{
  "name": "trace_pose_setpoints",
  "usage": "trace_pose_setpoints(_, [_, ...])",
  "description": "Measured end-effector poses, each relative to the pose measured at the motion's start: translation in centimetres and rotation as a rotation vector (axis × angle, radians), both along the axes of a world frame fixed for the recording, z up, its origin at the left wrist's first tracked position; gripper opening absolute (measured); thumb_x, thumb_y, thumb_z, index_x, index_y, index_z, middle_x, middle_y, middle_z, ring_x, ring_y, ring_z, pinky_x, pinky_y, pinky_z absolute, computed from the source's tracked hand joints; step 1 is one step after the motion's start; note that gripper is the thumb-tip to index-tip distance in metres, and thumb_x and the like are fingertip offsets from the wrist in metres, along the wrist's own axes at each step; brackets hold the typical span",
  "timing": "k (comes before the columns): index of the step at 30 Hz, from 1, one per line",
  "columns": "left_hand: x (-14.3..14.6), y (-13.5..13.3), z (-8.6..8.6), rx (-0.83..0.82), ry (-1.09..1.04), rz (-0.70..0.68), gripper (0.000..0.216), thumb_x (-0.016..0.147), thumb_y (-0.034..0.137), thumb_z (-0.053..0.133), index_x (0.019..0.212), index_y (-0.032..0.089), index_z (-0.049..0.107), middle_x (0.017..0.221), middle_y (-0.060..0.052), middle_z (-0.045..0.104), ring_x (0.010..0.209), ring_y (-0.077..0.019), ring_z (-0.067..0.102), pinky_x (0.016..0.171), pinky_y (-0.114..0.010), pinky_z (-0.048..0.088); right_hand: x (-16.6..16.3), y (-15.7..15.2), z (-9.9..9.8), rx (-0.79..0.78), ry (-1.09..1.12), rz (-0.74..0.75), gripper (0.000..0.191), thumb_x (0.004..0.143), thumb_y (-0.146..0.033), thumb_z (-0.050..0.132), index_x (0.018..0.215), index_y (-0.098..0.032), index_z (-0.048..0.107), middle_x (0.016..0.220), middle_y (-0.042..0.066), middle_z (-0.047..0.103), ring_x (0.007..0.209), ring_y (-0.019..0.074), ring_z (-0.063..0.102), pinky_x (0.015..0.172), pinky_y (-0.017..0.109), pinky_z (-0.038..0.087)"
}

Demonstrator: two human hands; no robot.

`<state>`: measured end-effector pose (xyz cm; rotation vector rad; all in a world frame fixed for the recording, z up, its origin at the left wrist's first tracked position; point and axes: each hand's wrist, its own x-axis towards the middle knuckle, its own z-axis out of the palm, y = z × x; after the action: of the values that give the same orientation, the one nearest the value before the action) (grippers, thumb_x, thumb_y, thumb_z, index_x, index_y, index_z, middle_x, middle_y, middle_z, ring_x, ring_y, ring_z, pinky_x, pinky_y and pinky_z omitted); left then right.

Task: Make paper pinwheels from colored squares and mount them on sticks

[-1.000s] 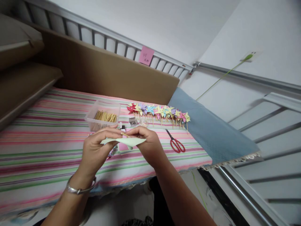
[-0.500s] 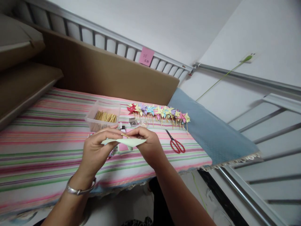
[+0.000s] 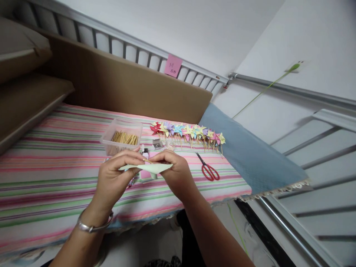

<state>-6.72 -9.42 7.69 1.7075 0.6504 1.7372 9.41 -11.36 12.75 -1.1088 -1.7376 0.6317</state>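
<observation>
My left hand (image 3: pixel 115 172) is closed on a pale green paper pinwheel (image 3: pixel 154 168), seen nearly edge-on above the bed. Just behind the paper, a short wooden stick (image 3: pixel 147 161) runs between the fingertips of both hands. My right hand (image 3: pixel 178 174) is closed in a pinch on the stick's right end, with the paper's right tip touching its fingers. The paper hides part of both hands' fingertips. Beneath the pinwheel lie a pink and pale green stack of paper (image 3: pixel 145 175) and a small bottle with a black cap (image 3: pixel 145 151).
Beyond my left hand stands a clear plastic box (image 3: pixel 108 140) of wooden sticks (image 3: pixel 125 138). A small open box (image 3: pixel 157 144) holds tiny pieces. Finished pinwheels (image 3: pixel 189 131) lie in a row at the back. Red-handled scissors (image 3: pixel 208 170) rest right of my right hand on the striped cloth (image 3: pixel 55 178).
</observation>
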Motion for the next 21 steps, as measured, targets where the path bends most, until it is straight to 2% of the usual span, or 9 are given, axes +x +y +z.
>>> trace_pose_setpoints(5, [0.31,-0.12,0.03,-0.025,0.019,-0.012,0.016,0.074,0.009,0.068,0.078,0.025,0.071,0.088,0.0,0.07,0.091,-0.0178,0.064,0.099,-0.043,0.044,-0.08,0.0,-0.24,-0.021,0.05,-0.009,0.005,0.075,-0.018,0.065,0.076,-0.019,0.069,0.073,0.002,0.065,0.069,0.0137,0.06,0.063,0.027,0.048])
trace_pose_setpoints(21, [0.56,-0.04,-0.12,-0.015,0.019,0.004,0.017,0.074,0.009,0.068,0.078,0.025,0.071,0.086,0.0,0.07,0.088,-0.0171,0.064,0.1,-0.045,0.044,-0.05,0.22,-0.45,0.072,-0.01,-0.002,0.008,0.073,-0.013,0.067,0.076,-0.02,0.068,0.073,0.001,0.064,0.069,0.0134,0.06,0.064,0.026,0.047])
